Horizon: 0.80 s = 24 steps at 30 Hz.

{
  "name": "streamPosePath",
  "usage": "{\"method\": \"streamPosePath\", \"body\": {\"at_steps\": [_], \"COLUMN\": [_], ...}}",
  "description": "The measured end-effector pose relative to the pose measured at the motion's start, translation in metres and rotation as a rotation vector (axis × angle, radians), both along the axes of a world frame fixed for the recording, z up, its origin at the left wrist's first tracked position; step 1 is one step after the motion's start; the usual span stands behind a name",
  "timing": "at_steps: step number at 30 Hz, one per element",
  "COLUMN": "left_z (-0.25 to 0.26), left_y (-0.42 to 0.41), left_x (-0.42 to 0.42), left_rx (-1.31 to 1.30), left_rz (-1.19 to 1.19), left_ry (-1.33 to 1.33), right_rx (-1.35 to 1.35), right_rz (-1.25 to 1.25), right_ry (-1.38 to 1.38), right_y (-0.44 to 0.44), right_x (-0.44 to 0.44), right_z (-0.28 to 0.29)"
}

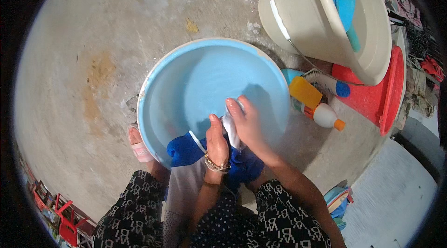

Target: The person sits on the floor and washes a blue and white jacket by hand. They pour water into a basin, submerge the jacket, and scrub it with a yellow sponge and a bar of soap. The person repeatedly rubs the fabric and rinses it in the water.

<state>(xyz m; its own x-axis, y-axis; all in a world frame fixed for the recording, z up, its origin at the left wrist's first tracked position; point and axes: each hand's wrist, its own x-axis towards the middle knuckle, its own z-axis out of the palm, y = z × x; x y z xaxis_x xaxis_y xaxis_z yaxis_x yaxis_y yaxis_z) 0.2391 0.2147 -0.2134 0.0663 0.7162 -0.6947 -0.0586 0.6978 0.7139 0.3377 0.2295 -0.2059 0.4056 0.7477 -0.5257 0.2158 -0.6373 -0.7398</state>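
A round light-blue plastic basin [213, 44] with water in it stands on the floor before me. Over its near rim lies a blue, grey and white garment [187, 148], part of it hanging down between my knees. My right hand [246, 119] grips a white part of this cloth above the water. Close beside it on the left, my left hand [217, 143] is upright, wearing bracelets, with the cloth against its palm; its fingers are partly hidden. Blue cloth bunches below both hands.
At the upper right stands a large beige bucket [300, 10] holding a blue vessel. Right of the basin are a yellow box-shaped thing [305, 91], a white bottle with an orange cap [324, 115], a brush [323, 82] and a red plastic container [363, 94]. A pink slipper [141, 151] touches the left side.
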Motion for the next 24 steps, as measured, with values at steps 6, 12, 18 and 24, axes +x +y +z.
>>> {"method": "streamPosePath", "body": {"at_steps": [6, 12, 18, 24], "left_z": [-0.017, -0.018, -0.014, -0.013], "left_y": [0.007, 0.014, 0.026, 0.023], "left_x": [-0.013, -0.038, -0.052, -0.053], "left_rx": [-0.299, -0.135, 0.077, -0.031], "left_rz": [0.171, -0.235, -0.441, -0.322], "left_ry": [-0.229, -0.23, -0.36, -0.239], "right_rx": [-0.01, 0.1, 0.117, 0.146], "right_rz": [-0.28, -0.33, -0.418, -0.423], "right_ry": [0.098, 0.027, 0.016, 0.044], "right_y": [-0.001, 0.0, -0.002, -0.001], "right_x": [0.013, 0.025, 0.03, 0.029], "right_z": [0.007, 0.009, 0.005, 0.005]}}
